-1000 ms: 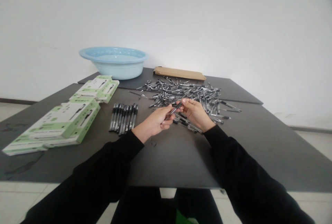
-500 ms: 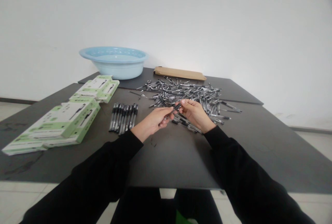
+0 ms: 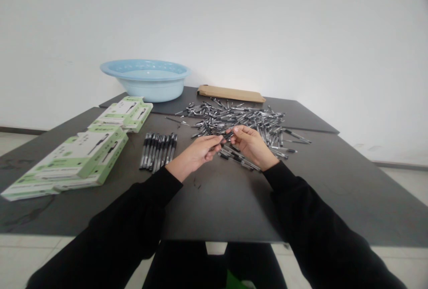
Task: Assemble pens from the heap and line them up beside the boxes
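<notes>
My left hand (image 3: 199, 152) and my right hand (image 3: 250, 145) meet over the near edge of a pen pile. Between them is a dark-gripped pen (image 3: 228, 136), one end pinched by the left fingers and the other by the right; the fingers cover much of it. Behind and around the right hand spreads the heap of loose clear-and-black pens (image 3: 234, 117). Several pens (image 3: 238, 158) lie slanted just below the hands. Left of my left hand, a neat row of pens (image 3: 158, 150) rests side by side on the dark table (image 3: 227, 208).
Green-and-white pen boxes (image 3: 80, 155) are stacked at the left, with more boxes (image 3: 129, 113) behind them. A light blue basin (image 3: 150, 86) stands at the back left. A flat brown cardboard piece (image 3: 230, 93) lies near the wall.
Both hands stay on the same pen, with the left hand shifted slightly up and left. The pen row and the boxes look the same.
</notes>
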### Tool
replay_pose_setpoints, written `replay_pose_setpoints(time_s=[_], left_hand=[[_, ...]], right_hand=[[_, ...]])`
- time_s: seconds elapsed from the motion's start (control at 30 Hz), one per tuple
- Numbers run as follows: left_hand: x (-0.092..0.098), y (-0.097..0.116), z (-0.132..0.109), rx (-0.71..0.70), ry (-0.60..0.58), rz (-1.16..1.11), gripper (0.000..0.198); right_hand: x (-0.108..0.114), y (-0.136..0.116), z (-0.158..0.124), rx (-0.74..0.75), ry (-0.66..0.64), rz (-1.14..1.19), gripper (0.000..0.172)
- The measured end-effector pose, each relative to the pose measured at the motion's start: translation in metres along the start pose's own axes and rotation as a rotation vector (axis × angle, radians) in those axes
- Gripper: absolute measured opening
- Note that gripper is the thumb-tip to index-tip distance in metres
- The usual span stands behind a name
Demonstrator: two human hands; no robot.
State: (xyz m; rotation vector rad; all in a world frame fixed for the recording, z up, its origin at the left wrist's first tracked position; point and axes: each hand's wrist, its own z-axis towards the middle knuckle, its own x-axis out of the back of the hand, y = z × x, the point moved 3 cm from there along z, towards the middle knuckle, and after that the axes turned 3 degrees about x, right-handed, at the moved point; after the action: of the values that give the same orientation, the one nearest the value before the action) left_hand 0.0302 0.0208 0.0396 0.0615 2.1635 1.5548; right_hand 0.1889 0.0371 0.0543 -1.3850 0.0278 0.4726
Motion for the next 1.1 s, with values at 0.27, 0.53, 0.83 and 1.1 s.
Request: replay_pose_setpoints(time_s=[0.27,0.53,0.83,1.1], left_hand=[[-0.003,-0.001,-0.003,0.133,-0.184,-0.093,0.03],[-0.005,0.002,-0.005,-0.126,0.024,0.209,0.024],[-0.001,0.006,-0.003,-0.255,0.175,0.479,0.03],[0.012,0.021,-0.004,-0.397,0.284,0.72,0.033]], right_hand=[[0.003,0.005,0.002,-0.049,0.053,0.038,0.03],[0.006,0.008,0.003,0.002,0.093,0.003,0.032],[0.012,0.01,0.006,0.01,0.164,-0.204,0.041],[0.036,-0.02,0.003,0.327,0.138,-1.248,0.011]])
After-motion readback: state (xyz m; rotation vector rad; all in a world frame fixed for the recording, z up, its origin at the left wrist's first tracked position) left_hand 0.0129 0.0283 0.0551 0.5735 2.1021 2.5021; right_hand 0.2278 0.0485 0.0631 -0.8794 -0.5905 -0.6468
